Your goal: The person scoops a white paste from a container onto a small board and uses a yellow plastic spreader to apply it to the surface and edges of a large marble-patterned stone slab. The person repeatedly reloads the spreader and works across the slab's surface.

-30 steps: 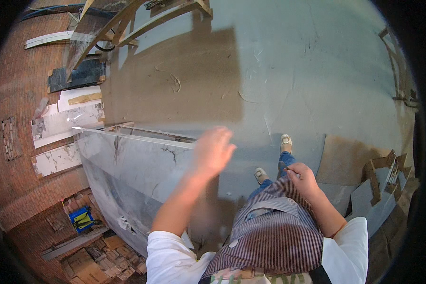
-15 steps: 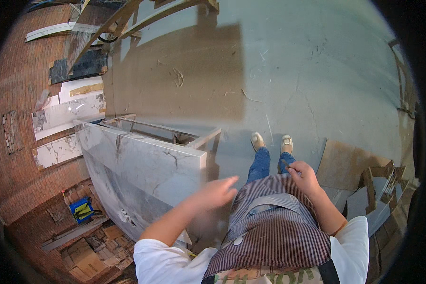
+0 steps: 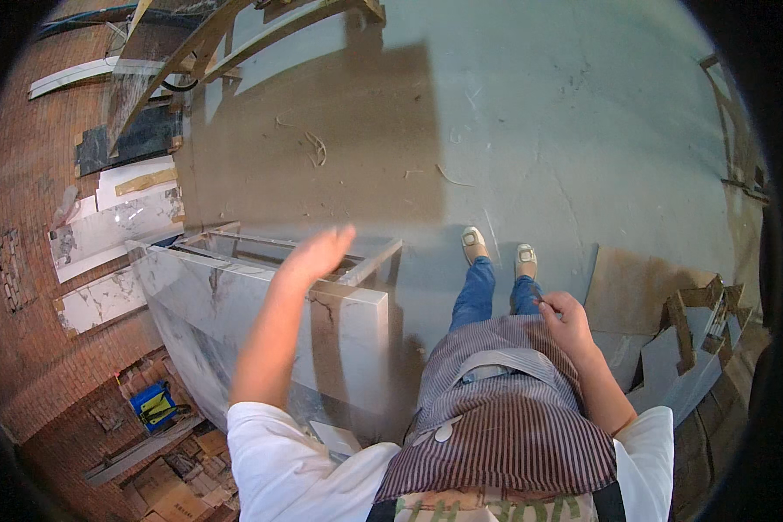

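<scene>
Remotely, I am holding the left hand [image 3: 319, 253] with fingers extended (blurred, contact unclear) over the marbled slab [image 3: 207, 300]; the right hand [image 3: 565, 315] is pinching a small dark object [image 3: 538, 300] before the striped apron [image 3: 513, 444].

Grey-green floor [image 3: 583, 157], crossed by fine cracks and pale string [image 3: 316, 152]; a straight-edged brown area [image 3: 357, 130] lies dimmer than the lit part. Left, red brickwork [image 3: 26, 183] with a veined pale panel [image 3: 117, 230] and a dark panel [image 3: 130, 139]. Lower left, a blue box [image 3: 138, 403] and brown cardboard [image 3: 178, 500]. Upper left, a wooden frame [image 3: 287, 42]. Right, a brown board [image 3: 631, 287] beside piled offcuts [image 3: 670, 361].
</scene>
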{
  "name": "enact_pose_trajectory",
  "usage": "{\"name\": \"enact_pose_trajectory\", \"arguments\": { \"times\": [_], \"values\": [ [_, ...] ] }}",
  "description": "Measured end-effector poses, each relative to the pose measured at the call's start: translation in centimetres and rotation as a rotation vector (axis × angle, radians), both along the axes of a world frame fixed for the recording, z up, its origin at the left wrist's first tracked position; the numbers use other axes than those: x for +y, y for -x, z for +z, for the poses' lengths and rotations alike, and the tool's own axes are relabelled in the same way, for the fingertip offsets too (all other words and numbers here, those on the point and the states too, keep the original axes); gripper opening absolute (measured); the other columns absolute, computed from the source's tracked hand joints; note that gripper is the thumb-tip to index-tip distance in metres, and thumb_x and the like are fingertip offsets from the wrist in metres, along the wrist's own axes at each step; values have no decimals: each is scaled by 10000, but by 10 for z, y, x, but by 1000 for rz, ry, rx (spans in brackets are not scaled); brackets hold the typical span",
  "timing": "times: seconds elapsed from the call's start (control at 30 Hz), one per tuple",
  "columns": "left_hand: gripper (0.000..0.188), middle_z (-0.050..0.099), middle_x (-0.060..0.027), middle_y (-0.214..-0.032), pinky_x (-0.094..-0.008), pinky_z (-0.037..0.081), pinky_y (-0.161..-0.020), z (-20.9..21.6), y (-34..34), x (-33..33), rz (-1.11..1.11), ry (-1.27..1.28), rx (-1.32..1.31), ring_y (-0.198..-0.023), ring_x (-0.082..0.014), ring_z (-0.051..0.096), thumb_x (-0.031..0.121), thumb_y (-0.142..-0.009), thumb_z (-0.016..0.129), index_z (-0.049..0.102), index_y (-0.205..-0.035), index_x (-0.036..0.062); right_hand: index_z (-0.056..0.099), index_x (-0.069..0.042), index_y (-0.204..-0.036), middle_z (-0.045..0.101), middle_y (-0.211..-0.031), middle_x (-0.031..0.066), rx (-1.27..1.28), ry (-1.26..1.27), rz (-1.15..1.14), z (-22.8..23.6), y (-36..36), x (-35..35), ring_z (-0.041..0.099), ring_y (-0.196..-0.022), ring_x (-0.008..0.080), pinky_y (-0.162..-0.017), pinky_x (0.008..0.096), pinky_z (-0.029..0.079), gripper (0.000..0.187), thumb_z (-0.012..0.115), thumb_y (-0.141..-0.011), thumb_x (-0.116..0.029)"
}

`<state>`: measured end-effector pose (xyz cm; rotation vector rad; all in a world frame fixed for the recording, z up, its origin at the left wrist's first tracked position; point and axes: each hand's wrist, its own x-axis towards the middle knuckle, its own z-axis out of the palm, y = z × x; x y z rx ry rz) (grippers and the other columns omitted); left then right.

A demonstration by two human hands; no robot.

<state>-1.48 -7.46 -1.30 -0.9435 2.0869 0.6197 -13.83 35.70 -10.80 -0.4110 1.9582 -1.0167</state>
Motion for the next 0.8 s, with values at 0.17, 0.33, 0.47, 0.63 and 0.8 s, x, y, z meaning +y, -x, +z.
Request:
{"name": "enact_pose_trajectory", "arguments": {
  "times": [0.17,0.33,0.47,0.63,0.8],
  "values": [
    [559,632,-236,-1073,-468,446,-897,16,-27,52,-271,-158,-156,-1032,-382,589,453,-971,333,652,-1018,-4,664,4,-905,649,-896,159,-14,31,-14,-11,-11,-10,619,-858,316,-768,367,484,118,619,-835,-79],
    [321,593,-190,-1192,-412,433,-957,47,-9,136,-358,-918,122,-1119,-332,560,243,-932,497,604,-1142,25,663,8,-918,650,-897,159,-21,37,56,-18,-16,-27,622,-854,312,-765,367,487,130,627,-835,-86],
    [358,541,-188,-1291,-415,368,-1046,64,-41,130,-141,-426,639,-1231,-329,491,82,-935,463,535,-1278,9,663,6,-923,650,-898,160,-45,-11,67,-12,-11,-41,622,-853,311,-761,368,488,135,633,-837,-93],
    [563,263,-232,-1495,-434,186,-1146,13,-161,22,415,626,524,-1404,-363,218,221,-950,464,303,-1418,-48,670,0,-911,647,-888,160,-88,-45,23,-21,-12,-42,618,-852,307,-757,374,487,129,630,-839,-99],
    [713,153,-252,-1525,-445,123,-1160,-43,-244,-19,726,908,240,-1427,-363,135,411,-961,395,187,-1451,-63,673,-6,-890,644,-879,156,-45,-27,136,-24,-11,-50,613,-842,308,-756,382,485,119,625,-838,-101]
  ]
}}
